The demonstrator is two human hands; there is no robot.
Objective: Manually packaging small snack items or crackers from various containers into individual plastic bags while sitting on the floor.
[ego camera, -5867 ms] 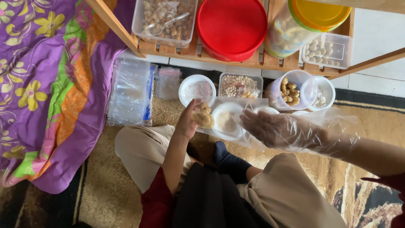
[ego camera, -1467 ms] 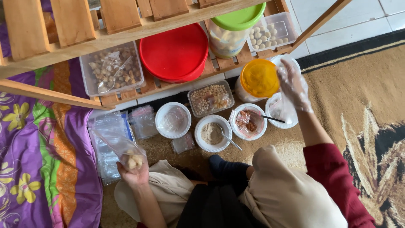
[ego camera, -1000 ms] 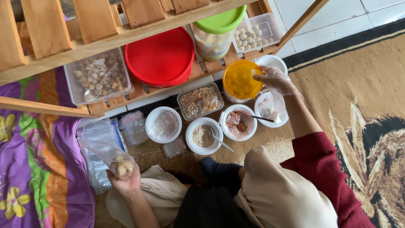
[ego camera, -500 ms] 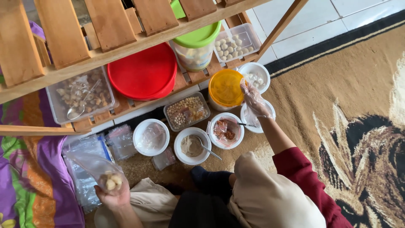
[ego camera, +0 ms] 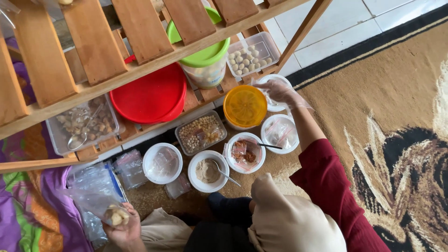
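Your left hand [ego camera: 122,228], lower left, grips a clear bag [ego camera: 95,201] part-filled with snacks, unsealed. Gloved right hand [ego camera: 278,92], upper centre, reaches into a white bowl [ego camera: 280,80]; can't tell its grip.

The right hand [ego camera: 279,92], covered by a thin clear plastic glove, is extended forward with the arm nearly straight, just right of the round jar with the translucent orange lid [ego camera: 245,106]; its fingers are loosely curled, pointing toward the lid's far edge. The forearm is bare, with a dark red sleeve above it. The left hand [ego camera: 122,227], bare, is drawn in low, well apart from the jar to its near left, fingers closed around a small clear plastic bag of pale lumps [ego camera: 103,206].
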